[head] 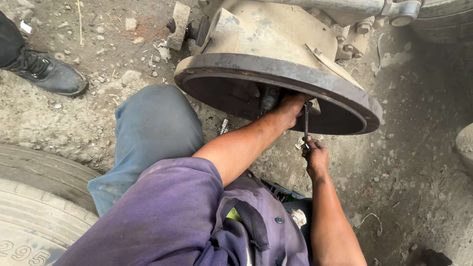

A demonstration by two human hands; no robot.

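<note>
The person crouches on the dirt ground in front of a big, rusty, bell-shaped metal housing whose round open rim faces them. The left hand reaches up past the rim into the dark hollow, fingers curled against a part inside; whether it grips that part or only steadies it cannot be told, since the fingertips are hidden in shadow. The right hand sits lower, just outside the rim, closed around the bottom end of a slim wrench. The wrench stands nearly upright, its long axis running from the right fist straight up to the inside of the housing, where its top end meets the work right beside the left hand. So the work lies above and slightly left of the right hand, and the left hand is the nearer one. A worn tyre lies at the lower left, and another person's black boot stands at the upper left.
</note>
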